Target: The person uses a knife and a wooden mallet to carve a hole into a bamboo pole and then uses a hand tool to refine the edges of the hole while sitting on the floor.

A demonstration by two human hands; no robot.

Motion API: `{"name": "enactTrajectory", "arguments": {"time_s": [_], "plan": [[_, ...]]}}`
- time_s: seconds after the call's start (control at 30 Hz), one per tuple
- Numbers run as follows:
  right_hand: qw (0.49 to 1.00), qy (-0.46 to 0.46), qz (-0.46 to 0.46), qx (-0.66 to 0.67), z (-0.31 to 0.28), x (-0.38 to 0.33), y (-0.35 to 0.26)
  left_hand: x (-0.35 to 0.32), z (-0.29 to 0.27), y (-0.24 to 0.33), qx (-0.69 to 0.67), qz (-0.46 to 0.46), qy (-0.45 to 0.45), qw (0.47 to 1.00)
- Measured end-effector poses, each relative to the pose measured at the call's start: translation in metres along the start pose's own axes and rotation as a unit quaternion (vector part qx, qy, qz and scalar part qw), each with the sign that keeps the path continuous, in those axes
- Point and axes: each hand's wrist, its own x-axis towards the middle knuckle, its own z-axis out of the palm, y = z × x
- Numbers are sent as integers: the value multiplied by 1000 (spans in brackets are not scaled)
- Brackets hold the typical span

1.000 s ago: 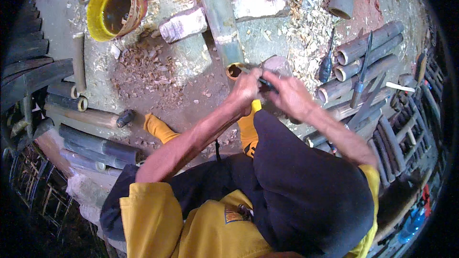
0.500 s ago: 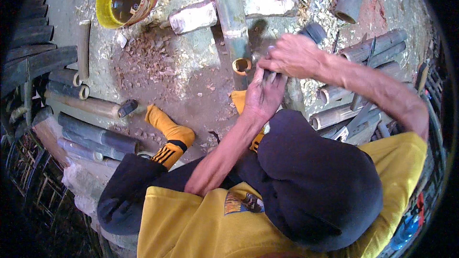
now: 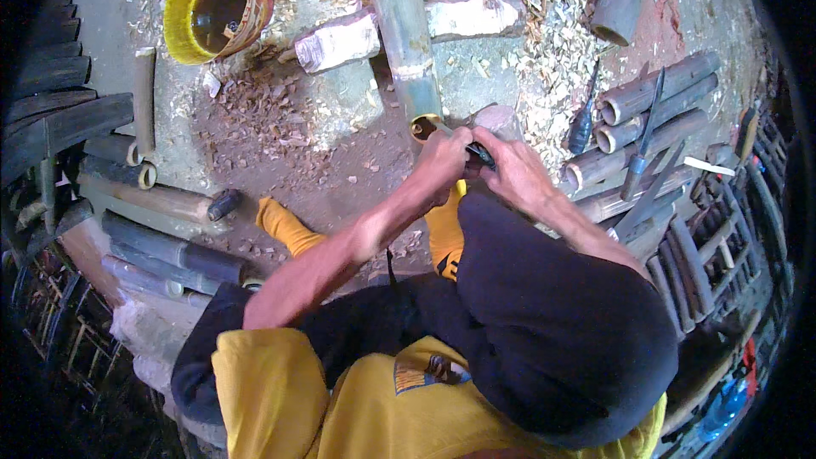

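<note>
A greenish-grey bamboo tube slopes toward me, its open end just beyond my hands. My left hand is closed at that mouth, where a narrow greyish blade tip shows between hand and rim. Beside it, my right hand is closed around a dark-handled bladed tool. The fingers of both hands nearly meet and cover most of the tool. Whether the tip touches the bamboo, I cannot tell. Behind my right hand is a pale, rounded flat block.
A pale-faced log lies crosswise by the tube. A yellow bucket with dark liquid stands far left. Bamboo pieces and a long blade lie right; a dark-handled tool rests among shavings. More bamboo lies left.
My right hand has come down toward me, turning the tool from pointing far right to lying by the tube's mouth. My left hand has shifted left and closed.
</note>
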Motion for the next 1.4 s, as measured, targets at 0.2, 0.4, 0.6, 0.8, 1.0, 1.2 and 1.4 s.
{"name": "enactTrajectory", "arguments": {"time_s": [0.2, 0.4, 0.6, 0.8, 1.0, 1.2, 1.4], "plan": [[898, -92, -256, -345, -68, 57, -43, -8, 6, -15, -511, 122, -101, 845], [913, -227, -228, -251, -55, 77, -16, -21, 25, -29, -602, 86, -228, 761], [969, -115, 7, 220, -75, 15, -67, -27, 32, -68, -106, 225, -18, 968], [921, 161, -303, -183, -17, 19, -82, -81, -104, 11, 530, 247, 124, 802], [941, 194, -273, 36, 78, 63, -91, -107, -152, 63, 747, 283, 36, 601], [950, 111, -222, 192, 70, 82, -86, -64, -158, 109, 796, 189, -8, 575], [928, -227, -282, -84, 44, 69, -71, -90, -120, -60, 485, 79, 178, 853]]}}
